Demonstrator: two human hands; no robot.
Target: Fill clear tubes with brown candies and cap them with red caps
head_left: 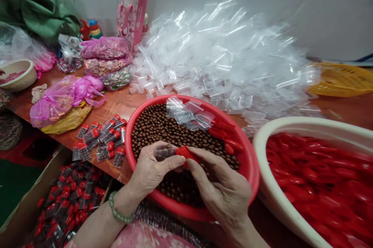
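Note:
Over a red basin [253, 174] of small round brown balls [154, 129], my two hands meet. My left hand [154, 166] is closed around a small clear plastic case [163, 154] with some brown balls inside. Pinched in my right hand [217, 182] is a red plastic cap [186, 152], held against the open end of the case; whether it is fully seated I cannot tell. Several empty clear cases [189, 114] and some red caps [233, 146] lie on the balls at the basin's far side.
Finished-looking capped cases [101, 135] lie left of the basin, with more in a cardboard box [35, 189] below. A cream tub [259, 143] of red caps stands right. Behind are a heap of clear cases [221, 53], a yellow basket [344, 81] and pink bags [55, 100].

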